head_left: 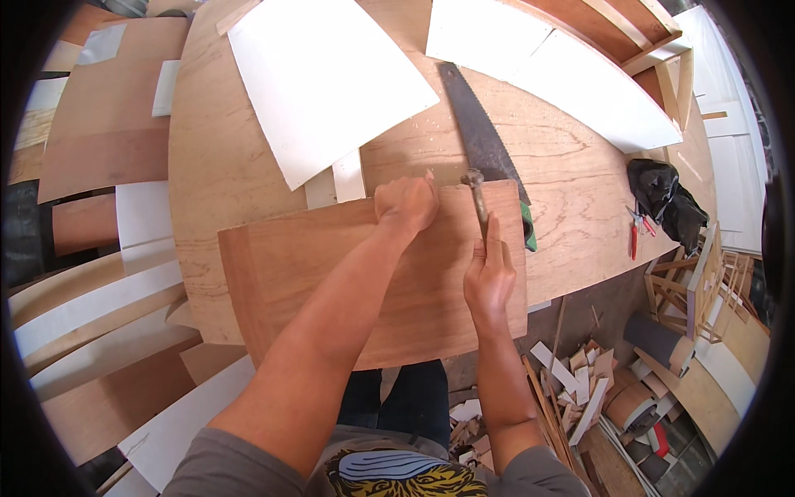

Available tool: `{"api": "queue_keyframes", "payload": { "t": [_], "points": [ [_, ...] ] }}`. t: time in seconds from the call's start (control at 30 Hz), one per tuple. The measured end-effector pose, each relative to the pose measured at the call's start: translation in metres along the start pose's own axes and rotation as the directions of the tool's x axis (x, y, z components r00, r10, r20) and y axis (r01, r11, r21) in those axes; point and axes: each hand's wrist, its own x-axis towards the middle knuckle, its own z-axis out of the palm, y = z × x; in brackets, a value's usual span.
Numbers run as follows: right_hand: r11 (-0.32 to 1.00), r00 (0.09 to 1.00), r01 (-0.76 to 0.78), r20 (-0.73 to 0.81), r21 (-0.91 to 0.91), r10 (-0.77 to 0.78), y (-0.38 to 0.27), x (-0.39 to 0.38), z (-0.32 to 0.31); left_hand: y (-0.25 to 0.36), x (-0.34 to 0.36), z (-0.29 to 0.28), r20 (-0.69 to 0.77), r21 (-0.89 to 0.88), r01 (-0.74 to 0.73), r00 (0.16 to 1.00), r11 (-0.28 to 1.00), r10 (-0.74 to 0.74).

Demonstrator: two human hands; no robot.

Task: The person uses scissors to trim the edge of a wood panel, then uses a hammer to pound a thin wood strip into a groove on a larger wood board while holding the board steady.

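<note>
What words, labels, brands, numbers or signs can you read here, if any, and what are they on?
None that I can read.
Grey shirt: a printed picture, no legible words.
Hammer, brown board, saw: no readable marks.

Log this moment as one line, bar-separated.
Left hand: at brown rectangular wooden panel, far edge | Right hand: gripping metal-headed hammer above panel | Nearby: dark toothed handsaw

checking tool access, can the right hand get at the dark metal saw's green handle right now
Probably not: the right hand holds a metal-headed hammer, and a brown rectangular wooden panel partly covers the green handle.
</note>
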Motion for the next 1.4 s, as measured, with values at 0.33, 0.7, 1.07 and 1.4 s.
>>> {"api": "queue_keyframes", "payload": {
  "t": [0.33,0.7,1.07,1.4],
  "points": [
    [0.999,0.999,-0.031,-0.043,0.028,0.032,-0.001,-0.004,-0.001,0.005,-0.002,-0.005,0.032,0.005,0.009,0.999,1.000,-0.009],
    [1.000,1.000,-0.011,0.028,-0.024,0.012,0.009,-0.004,0.007,0.006,-0.001,-0.007,0.056,0.008,0.009,0.998,1.000,-0.010],
    [0.998,1.000,-0.021,0.008,0.057,0.021,0.004,-0.001,0.002,0.001,-0.001,0.001,-0.007,0.027,0.007,1.000,1.000,-0.007],
    [1.000,0.998,-0.018,-0.066,0.025,0.020,0.004,-0.007,0.003,0.003,0.000,0.001,0.003,0.027,0.012,1.000,1.000,-0.012]
  ]
}}
